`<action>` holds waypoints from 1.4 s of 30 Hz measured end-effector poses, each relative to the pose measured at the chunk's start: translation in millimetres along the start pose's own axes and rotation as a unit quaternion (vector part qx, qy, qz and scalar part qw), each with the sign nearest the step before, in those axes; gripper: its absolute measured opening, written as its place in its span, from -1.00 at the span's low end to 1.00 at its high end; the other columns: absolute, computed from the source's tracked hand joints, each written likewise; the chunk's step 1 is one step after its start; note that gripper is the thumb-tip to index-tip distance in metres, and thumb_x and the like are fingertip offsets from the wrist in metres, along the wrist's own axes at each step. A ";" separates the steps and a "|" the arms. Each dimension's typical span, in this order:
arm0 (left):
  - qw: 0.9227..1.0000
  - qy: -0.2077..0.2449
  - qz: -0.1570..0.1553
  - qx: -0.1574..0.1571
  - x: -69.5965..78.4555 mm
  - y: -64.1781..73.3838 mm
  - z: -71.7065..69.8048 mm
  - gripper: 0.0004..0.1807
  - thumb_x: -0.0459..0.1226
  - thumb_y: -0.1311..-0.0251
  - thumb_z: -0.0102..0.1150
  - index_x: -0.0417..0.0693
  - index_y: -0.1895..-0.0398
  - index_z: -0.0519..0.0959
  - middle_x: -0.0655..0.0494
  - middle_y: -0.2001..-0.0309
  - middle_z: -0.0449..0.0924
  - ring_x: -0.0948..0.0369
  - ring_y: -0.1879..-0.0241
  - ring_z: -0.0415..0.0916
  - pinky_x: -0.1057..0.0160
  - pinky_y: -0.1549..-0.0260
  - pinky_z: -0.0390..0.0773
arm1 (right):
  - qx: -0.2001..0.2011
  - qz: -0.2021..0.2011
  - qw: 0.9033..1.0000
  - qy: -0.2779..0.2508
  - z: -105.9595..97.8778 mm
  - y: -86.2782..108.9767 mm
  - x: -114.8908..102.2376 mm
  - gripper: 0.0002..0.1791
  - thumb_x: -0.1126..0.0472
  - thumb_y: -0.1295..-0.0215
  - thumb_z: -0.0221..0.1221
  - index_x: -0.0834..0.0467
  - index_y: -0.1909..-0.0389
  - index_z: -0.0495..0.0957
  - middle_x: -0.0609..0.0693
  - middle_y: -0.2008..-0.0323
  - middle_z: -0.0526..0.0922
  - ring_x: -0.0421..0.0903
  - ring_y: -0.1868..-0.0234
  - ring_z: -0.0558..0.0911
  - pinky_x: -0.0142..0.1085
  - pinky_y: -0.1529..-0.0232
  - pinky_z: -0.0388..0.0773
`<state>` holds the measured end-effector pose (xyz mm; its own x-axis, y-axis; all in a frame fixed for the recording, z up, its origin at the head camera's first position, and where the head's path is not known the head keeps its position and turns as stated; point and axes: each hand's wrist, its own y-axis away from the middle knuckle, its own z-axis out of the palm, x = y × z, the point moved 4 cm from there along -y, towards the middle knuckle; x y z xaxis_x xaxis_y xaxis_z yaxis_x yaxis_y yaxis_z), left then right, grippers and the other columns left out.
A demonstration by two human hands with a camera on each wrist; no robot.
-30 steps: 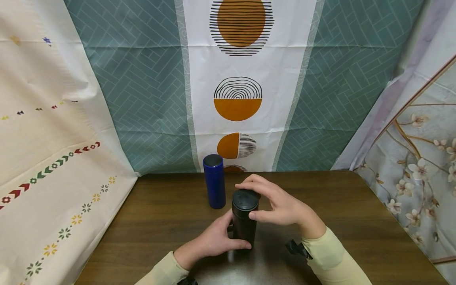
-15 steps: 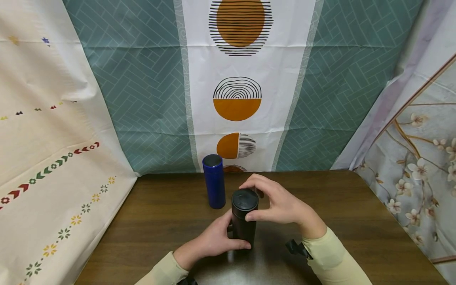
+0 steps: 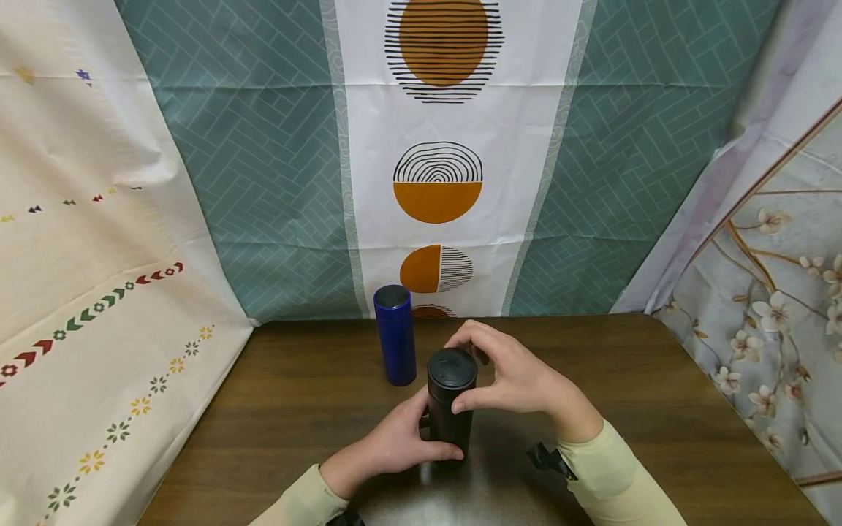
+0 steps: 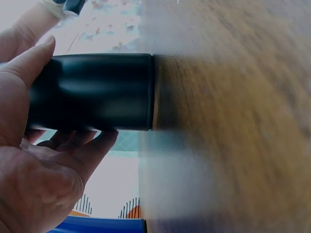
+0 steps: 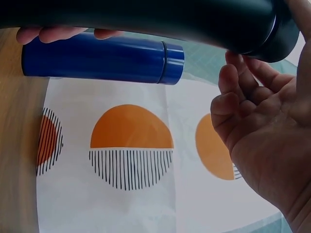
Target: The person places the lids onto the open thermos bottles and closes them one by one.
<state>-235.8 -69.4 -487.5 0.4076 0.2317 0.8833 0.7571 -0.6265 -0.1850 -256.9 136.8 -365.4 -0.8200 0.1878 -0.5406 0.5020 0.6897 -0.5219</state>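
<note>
A black thermos flask (image 3: 450,427) stands upright on the brown wooden table in the head view. Its base edge (image 4: 146,92) meets the tabletop in the left wrist view. My left hand (image 3: 395,442) grips the flask's body low down, thumb in front and fingers behind. At the top, my right hand (image 3: 522,376) holds the flask's black lid (image 3: 452,367) between the thumb in front and curled fingers at the far side. In the right wrist view several fingertips (image 5: 233,58) touch the underside near the lid seam.
A blue thermos flask (image 3: 397,343) stands upright behind and slightly left of the black one. Patterned cloths (image 3: 283,183) hang at the table's back and both sides. The wooden tabletop (image 3: 296,394) extends around both hands.
My right hand's thumb has slid slightly left across the front of the lid, while its other fingers have shifted right around the back. My left hand and the flask stay in place.
</note>
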 end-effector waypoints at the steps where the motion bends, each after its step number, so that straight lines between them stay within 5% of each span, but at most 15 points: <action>1: 1.000 0.000 0.000 0.000 0.1 0.2 0.1 -0.04 -0.04 -0.22 0.71 0.48 -0.62 0.33 0.31 -0.43 0.57 0.21 -0.36 0.59 0.01 -0.38 0.55 | -0.003 -0.004 1.000 -0.004 0.0 0.4 0.2 -0.19 -0.14 -0.18 0.68 -0.05 -0.37 0.54 -0.01 -0.11 0.64 -0.08 0.01 0.60 -0.23 -0.01 0.59; 6: 1.000 -0.002 -0.003 0.001 0.0 0.4 0.1 -0.02 -0.02 -0.23 0.70 0.48 -0.64 0.31 0.30 -0.44 0.57 0.21 -0.36 0.59 0.01 -0.37 0.56 | -0.022 -0.043 0.998 -0.031 1.3 2.5 1.0 -0.15 -0.05 -0.41 0.53 0.04 -0.62 0.41 -0.01 -0.30 0.56 -0.01 -0.19 0.60 -0.15 -0.23 0.59; 14: 1.000 -0.006 -0.006 0.002 0.0 0.5 0.5 -0.03 -0.01 -0.22 0.71 0.46 -0.62 0.33 0.31 -0.38 0.61 0.22 -0.33 0.61 0.02 -0.36 0.56 | -0.025 -0.063 0.997 -0.036 2.7 2.6 -1.4 -0.31 0.21 -0.43 0.43 0.04 -0.55 0.50 0.04 -0.22 0.59 0.05 -0.20 0.59 -0.10 -0.23 0.59; 26: 1.000 -0.005 -0.007 0.001 -1.7 0.4 -0.2 -0.05 -0.01 -0.22 0.71 0.51 -0.60 0.33 0.31 -0.40 0.59 0.22 -0.33 0.61 0.04 -0.37 0.55 | 0.000 -0.025 0.999 -0.024 -0.8 0.7 0.0 -0.32 0.06 -0.26 0.66 0.03 -0.35 0.61 -0.04 -0.08 0.65 -0.07 -0.05 0.62 -0.23 -0.04 0.64; 35: 1.000 -0.002 -0.002 0.002 -2.0 -0.3 -0.5 -0.07 -0.02 -0.22 0.71 0.48 -0.59 0.36 0.30 -0.40 0.60 0.22 -0.34 0.61 0.03 -0.38 0.55 | 0.019 -0.009 1.000 0.021 -0.9 -0.8 -1.6 -0.25 -0.13 -0.09 0.73 0.06 -0.19 0.61 0.01 0.01 0.66 -0.16 0.04 0.55 -0.11 0.06 0.58; 42: 1.000 -0.007 0.001 0.006 -0.5 0.3 -0.2 -0.06 -0.02 -0.21 0.71 0.46 -0.59 0.36 0.31 -0.39 0.61 0.22 -0.33 0.61 0.03 -0.37 0.56 | -0.004 -0.025 1.000 0.016 1.2 0.4 -0.6 -0.13 -0.24 -0.24 0.62 -0.02 -0.47 0.51 -0.06 -0.20 0.60 -0.12 -0.15 0.58 -0.18 -0.16 0.59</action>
<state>-235.9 -69.8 -488.0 0.4164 0.2414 0.8766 0.7624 -0.6179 -0.1920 -255.9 136.1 -366.0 -0.8519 0.1750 -0.4936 0.4589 0.7036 -0.5425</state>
